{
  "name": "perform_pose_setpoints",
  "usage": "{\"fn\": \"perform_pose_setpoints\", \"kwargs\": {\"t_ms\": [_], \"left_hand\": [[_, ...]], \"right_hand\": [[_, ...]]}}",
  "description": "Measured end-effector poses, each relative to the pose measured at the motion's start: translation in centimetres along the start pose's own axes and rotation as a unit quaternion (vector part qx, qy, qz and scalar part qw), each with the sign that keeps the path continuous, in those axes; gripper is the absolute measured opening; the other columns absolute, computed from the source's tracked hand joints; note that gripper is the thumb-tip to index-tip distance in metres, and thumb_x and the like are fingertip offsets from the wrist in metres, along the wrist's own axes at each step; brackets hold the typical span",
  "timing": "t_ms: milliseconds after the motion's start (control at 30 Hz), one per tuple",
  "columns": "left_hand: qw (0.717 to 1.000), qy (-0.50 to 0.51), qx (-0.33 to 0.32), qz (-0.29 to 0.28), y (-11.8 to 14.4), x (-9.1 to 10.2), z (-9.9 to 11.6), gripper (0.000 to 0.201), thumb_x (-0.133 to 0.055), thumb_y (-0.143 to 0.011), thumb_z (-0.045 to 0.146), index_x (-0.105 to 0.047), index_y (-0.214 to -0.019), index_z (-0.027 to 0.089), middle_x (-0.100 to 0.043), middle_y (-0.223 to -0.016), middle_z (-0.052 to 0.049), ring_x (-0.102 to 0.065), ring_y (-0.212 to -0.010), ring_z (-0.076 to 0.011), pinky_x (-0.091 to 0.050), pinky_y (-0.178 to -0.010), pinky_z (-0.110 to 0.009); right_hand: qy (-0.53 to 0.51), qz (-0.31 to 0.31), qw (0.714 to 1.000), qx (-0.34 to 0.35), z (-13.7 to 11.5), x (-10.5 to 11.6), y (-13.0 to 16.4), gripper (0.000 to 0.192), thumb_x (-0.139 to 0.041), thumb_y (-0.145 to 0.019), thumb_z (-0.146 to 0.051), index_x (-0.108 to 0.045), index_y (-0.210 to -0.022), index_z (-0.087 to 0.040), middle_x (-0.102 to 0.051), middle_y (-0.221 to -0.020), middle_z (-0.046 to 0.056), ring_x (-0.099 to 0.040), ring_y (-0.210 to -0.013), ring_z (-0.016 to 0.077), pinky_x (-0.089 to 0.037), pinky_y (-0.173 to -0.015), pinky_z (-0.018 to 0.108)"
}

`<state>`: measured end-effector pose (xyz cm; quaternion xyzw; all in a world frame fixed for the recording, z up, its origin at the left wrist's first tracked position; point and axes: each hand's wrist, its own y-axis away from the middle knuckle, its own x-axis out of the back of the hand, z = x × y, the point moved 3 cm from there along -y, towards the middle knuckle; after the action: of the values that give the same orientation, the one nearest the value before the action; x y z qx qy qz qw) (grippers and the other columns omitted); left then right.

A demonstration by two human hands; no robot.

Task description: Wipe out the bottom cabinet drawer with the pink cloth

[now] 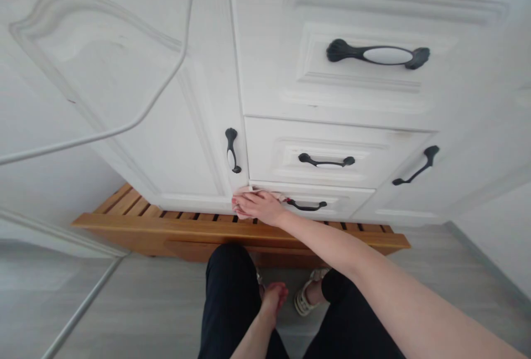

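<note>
Black trousers nearest the viewer, with the left hand [274, 295] hanging loose between the knees, fingers together and holding nothing. Beyond it, the right hand [259, 207] reaches forward, fingers extended side by side and pressed flat on a pale cloth [249, 190] against the lowest cabinet drawer [352, 201]. Below the hand, a slatted wooden platform [182, 226]; just right of it, the drawer's dark handle [307, 205]; above, a door handle [232, 150]
</note>
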<state>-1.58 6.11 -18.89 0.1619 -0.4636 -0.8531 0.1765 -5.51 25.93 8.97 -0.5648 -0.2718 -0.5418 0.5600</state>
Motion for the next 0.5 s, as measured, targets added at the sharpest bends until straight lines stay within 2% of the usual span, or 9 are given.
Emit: {"fn": "perform_pose_setpoints", "kwargs": {"t_ms": [67, 200, 267, 367, 433, 500], "left_hand": [[1.0, 0.015, 0.0, -0.002, 0.2, 0.4, 0.4, 0.015, -0.057, -0.104, 0.024, -0.067, -0.098, 0.015, -0.07, -0.082, 0.0, -0.068, -0.073, -0.0141, -0.057, -0.068, -0.028], [0.999, 0.029, 0.01, -0.014, 0.3, 0.3, 0.6, 0.015, -0.057, -0.103, 0.023, -0.068, -0.096, 0.015, -0.071, -0.082, 0.0, -0.068, -0.072, -0.0139, -0.056, -0.069, -0.028], [0.999, 0.027, 0.016, -0.019, 0.3, 0.0, 0.5, 0.015, -0.058, -0.103, 0.023, -0.068, -0.095, 0.015, -0.071, -0.081, 0.0, -0.067, -0.071, -0.0138, -0.056, -0.069, -0.028], [0.999, 0.017, 0.026, -0.02, 0.0, -0.5, 0.2, 0.015, -0.058, -0.103, 0.024, -0.068, -0.095, 0.014, -0.07, -0.079, 0.001, -0.067, -0.07, -0.0139, -0.056, -0.068, -0.029], [0.999, 0.01, 0.033, -0.018, -0.3, -0.7, 0.2, 0.015, -0.059, -0.103, 0.024, -0.068, -0.096, 0.014, -0.07, -0.079, 0.001, -0.067, -0.07, -0.0142, -0.056, -0.069, -0.03], [0.999, 0.005, 0.035, -0.017, -0.4, -0.7, 0.2, 0.015, -0.059, -0.103, 0.024, -0.068, -0.095, 0.015, -0.071, -0.08, 0.001, -0.067, -0.07, -0.0144, -0.056, -0.069, -0.03]], "right_hand": [[0.036, -0.003, 0.999, 0.018, 0.4, -1.1, -0.3, 0.036, -0.057, -0.105, -0.036, -0.062, -0.135, -0.018, -0.064, -0.139, 0.011, -0.06, -0.125, 0.0247, -0.052, -0.104, 0.048], [0.128, -0.004, 0.99, 0.055, 0.8, -2.2, 3.0, 0.043, -0.065, -0.099, -0.046, -0.064, -0.13, -0.017, -0.063, -0.134, 0.012, -0.064, -0.117, 0.0268, -0.055, -0.101, 0.051], [0.185, 0.0, 0.98, 0.071, 1.0, -2.4, 4.8, 0.04, -0.062, -0.101, -0.042, -0.062, -0.134, -0.019, -0.062, -0.14, 0.011, -0.062, -0.119, 0.025, -0.054, -0.1, 0.047], [0.241, 0.007, 0.968, 0.065, 1.6, -2.3, 6.5, 0.039, -0.047, -0.107, -0.03, -0.058, -0.144, -0.026, -0.056, -0.153, 0.004, -0.057, -0.126, 0.0182, -0.051, -0.095, 0.035], [0.235, 0.011, 0.971, 0.035, 2.2, -1.7, 7.3, 0.04, -0.04, -0.109, -0.028, -0.057, -0.146, -0.029, -0.054, -0.157, 0.0, -0.055, -0.128, 0.016, -0.049, -0.092, 0.032], [0.182, 0.014, 0.983, -0.005, 3.1, -0.5, 8.4, 0.038, -0.042, -0.11, -0.032, -0.061, -0.142, -0.029, -0.057, -0.154, 0.0, -0.054, -0.128, 0.0177, -0.047, -0.09, 0.035]]}}
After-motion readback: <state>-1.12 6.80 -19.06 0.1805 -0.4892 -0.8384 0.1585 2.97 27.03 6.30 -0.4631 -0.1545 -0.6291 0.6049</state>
